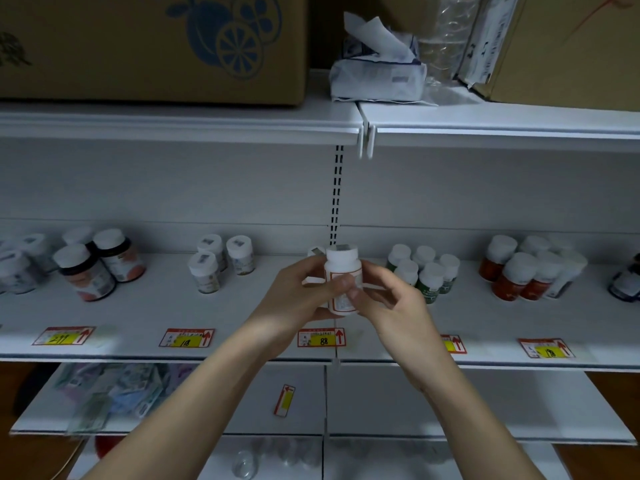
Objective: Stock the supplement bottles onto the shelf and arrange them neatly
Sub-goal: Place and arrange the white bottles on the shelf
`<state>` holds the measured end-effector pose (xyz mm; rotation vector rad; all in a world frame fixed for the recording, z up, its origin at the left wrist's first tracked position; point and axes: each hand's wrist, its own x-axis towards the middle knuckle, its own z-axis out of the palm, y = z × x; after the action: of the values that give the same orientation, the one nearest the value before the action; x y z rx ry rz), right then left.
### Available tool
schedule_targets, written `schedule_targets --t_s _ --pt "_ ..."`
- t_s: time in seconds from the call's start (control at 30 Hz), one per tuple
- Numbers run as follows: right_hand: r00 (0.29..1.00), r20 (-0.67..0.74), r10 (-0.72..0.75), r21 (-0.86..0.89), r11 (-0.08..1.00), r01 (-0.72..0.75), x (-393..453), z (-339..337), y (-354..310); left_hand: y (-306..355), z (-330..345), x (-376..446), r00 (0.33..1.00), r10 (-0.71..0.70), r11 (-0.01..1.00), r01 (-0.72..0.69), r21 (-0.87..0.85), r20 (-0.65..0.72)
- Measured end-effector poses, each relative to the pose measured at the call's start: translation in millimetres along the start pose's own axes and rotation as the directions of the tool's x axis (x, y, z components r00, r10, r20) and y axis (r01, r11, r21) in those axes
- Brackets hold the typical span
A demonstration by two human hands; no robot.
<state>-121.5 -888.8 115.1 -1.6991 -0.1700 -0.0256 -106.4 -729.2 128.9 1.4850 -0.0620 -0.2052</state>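
Both hands point(298, 296) apparently hold white bottle point(343, 282) upright.

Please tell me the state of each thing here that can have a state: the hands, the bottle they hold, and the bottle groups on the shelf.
left hand: grips the white bottle.
right hand: pinches the same bottle.
white bottle: upright, capped, held above the shelf.
green bottles: standing, capped, clustered.
red bottles: standing, capped, clustered.
dark bottles: standing, capped.
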Motion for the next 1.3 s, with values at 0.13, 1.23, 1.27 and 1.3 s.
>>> schedule_targets --t_s 0.13,1.23,1.27,1.3 --pt "0.996 -0.001 -0.090 0.033 0.995 0.090 0.5 -3.5 -5.1 6.3 -7.0 -1.8 0.997 0.076 0.997 -0.076 -0.005 0.031" --pt "0.999 -0.016 -0.049 0.094 0.994 0.051 4.0 -7.9 -56.3 74.4 -7.5 -10.8 0.997 -0.015 0.972 -0.005 0.234 0.081" --pt "0.998 -0.045 -0.037 0.091 0.995 0.041 3.9 -5.8 -58.0 75.7 -5.8 -11.6 0.995 -0.043 0.972 0.021 0.232 0.089" --pt "0.997 -0.078 -0.018 0.086 0.996 0.025 3.7 -4.1 -59.9 76.7 -4.4 -12.4 0.993 -0.069 0.973 0.045 0.227 0.099"
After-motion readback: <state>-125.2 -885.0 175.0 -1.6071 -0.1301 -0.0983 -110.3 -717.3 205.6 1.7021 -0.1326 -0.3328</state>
